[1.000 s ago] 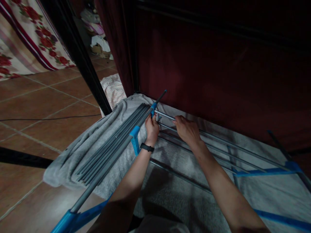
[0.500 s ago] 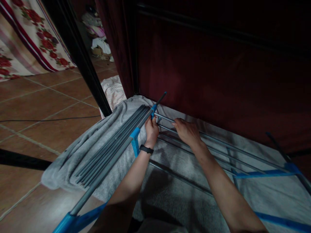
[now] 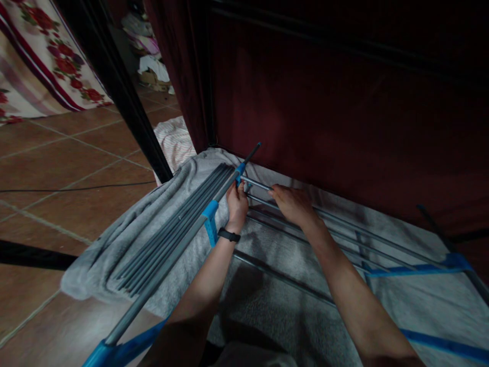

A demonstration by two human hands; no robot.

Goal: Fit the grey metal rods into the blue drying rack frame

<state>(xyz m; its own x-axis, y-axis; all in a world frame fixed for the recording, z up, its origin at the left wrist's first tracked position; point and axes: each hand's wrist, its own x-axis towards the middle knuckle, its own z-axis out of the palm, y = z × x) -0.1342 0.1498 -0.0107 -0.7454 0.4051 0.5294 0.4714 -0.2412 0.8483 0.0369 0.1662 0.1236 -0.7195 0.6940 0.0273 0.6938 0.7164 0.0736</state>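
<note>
Forearms (image 3: 346, 275) outstretched, right hand (image 3: 293, 205) gripping rod (image 3: 256, 182), left hand (image 3: 237, 208) beneath blue bracket (image 3: 240, 169), grip unclear

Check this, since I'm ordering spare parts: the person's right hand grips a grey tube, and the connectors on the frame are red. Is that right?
Not quite: the connectors are blue, not red, as the head view shows. The right hand does grip a grey tube.

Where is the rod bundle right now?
In the head view, left of centre: the rod bundle lies on the grey blanket, left of the left hand.
</note>
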